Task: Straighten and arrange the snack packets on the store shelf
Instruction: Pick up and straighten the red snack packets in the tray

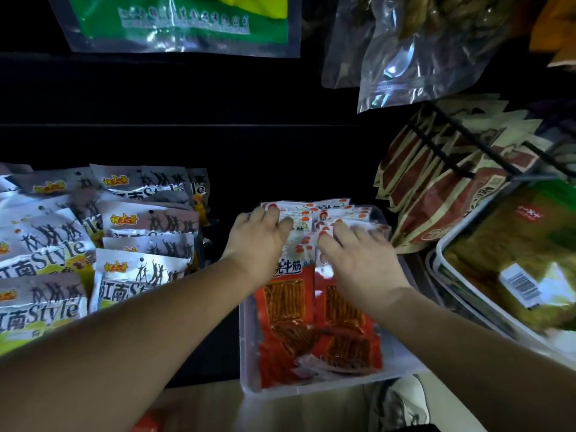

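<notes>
Head view puts the red snack packets (311,310) straight ahead of me in the clear tray (247,344). They overlap in two rows, with their long axis running from near to far. My left hand (258,236) lies palm-down on the far tops of the left row and my right hand (355,260) on the right row. The hands are slightly apart, fingers loosely bent, and seem to press rather than pinch. The right fingertips are blurred. Neither hand is nearer, so I judge squaring the rows takes both.

Shop: shelf of snack packets (124,232)
</notes>
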Demonstrator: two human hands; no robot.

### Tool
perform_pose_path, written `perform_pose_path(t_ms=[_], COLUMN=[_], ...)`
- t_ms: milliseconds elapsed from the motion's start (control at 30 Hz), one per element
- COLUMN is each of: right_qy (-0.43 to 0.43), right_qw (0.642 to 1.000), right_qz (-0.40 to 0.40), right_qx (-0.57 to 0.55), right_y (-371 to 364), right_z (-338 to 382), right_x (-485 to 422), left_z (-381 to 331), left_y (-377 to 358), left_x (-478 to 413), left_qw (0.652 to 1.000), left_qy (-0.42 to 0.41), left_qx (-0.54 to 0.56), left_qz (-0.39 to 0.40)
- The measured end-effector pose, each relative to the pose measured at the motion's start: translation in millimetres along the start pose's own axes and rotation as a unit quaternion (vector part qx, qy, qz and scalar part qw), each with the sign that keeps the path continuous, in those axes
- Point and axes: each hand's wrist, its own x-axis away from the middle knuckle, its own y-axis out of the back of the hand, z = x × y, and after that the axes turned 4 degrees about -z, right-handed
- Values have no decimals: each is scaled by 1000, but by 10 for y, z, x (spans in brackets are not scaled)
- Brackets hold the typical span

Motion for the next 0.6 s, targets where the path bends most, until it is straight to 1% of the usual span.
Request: perform_pose_path(t_ms=[33, 67, 100, 133, 167, 200, 233, 267, 300, 333, 367, 433, 500, 600], right_qy=[-29, -64, -83, -84, -80, -78, -77, -75, -74, -70, -70, -74, -102, -123], right_qw=[996, 980, 955, 934, 921, 918, 919, 913, 899, 883, 876, 880, 879, 881], right_qz=[43, 132, 216, 266, 285, 284, 279, 288, 312, 337, 344, 322, 297, 268], right_qx=[-74, -138, -186, -223, -252, -264, -270, -278, -299, -318, -332, -341, -359, -370], right_y=[6, 5, -41, -72, -94, -109, -113, -92, -59, -19, 9, 24, 37, 105], right_z=[19, 25, 2, -44, -95, -137, -167, -183, -186, -176, -173, -225, -334, -483], right_x=[70, 139, 226, 303, 362, 404, 420, 415, 401, 399, 399, 413, 457, 591], left_z=[15, 16, -14, -57, -104, -160, -217, -263, -308, -358, -401, -504, -631, -814], left_y=[25, 28, 38, 92, 147, 168, 187, 196, 167, 124, 81, -3, -60, -111], left_x=[23, 64, 129, 211, 312, 411, 497, 577, 624, 660, 668, 645, 614, 599], left_qw=[999, 993, 985, 976, 953, 918, 881, 858, 850, 854, 868, 896, 897, 890], left_qy=[-13, -29, -51, -64, -58, -54, -61, -95, -126, -148, -159, -176, -217, -261], left_qx=[14, 42, 95, 190, 296, 368, 397, 390, 371, 343, 315, 289, 312, 329], left_qz=[-48, -105, -132, -88, 13, 140, 251, 320, 353, 362, 349, 289, 226, 178])
